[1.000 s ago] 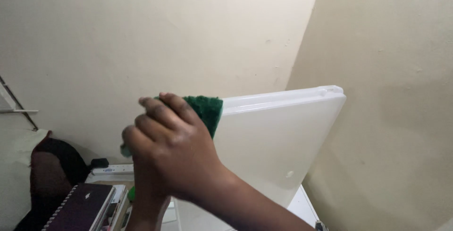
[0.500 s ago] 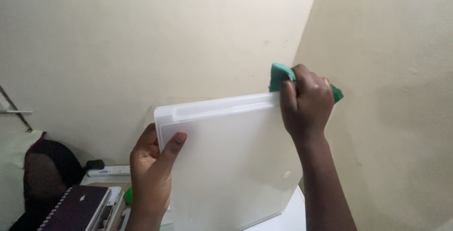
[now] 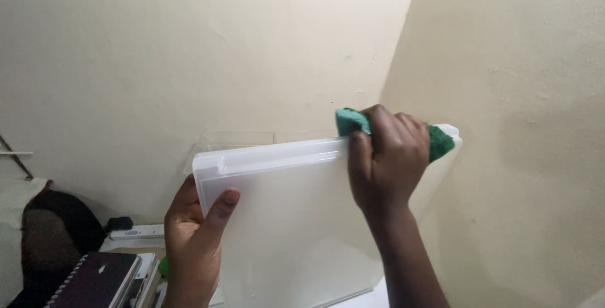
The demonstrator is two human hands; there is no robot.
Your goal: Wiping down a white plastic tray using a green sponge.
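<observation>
Right hand (image 3: 386, 160) clenched tight, fingers (image 3: 403, 133) curled over a green cloth (image 3: 441, 143), pressing it down onto the top edge of a white plastic lid (image 3: 296, 232). Cloth bunched inside the fist, one end poking out on the side toward the lid's middle, the other end sticking out toward the lid's far top corner. Thumb down on the lid's front face, just under the rim.

Left hand (image 3: 192, 239) clamped on the lid's opposite side edge, thumb (image 3: 220, 210) flat across the front face near the top corner, fingers wrapped behind and out of sight. Firm grip, lid pinched between thumb and palm.

Lid held upright in the air between the two hands, front face toward the camera, raised rim running along the top, slightly tilted so the cloth end sits higher. Small round mark low on the face, partly behind the right forearm.

Behind the lid, a cream wall (image 3: 189, 50) meeting a second wall in a corner above the lid's cloth end. Below the lid's left-hand side, a dark spiral notebook (image 3: 94, 279) on a stack, a white power strip (image 3: 142, 231) just above it against the wall, and a dark bag (image 3: 57, 226) further out to that side.
</observation>
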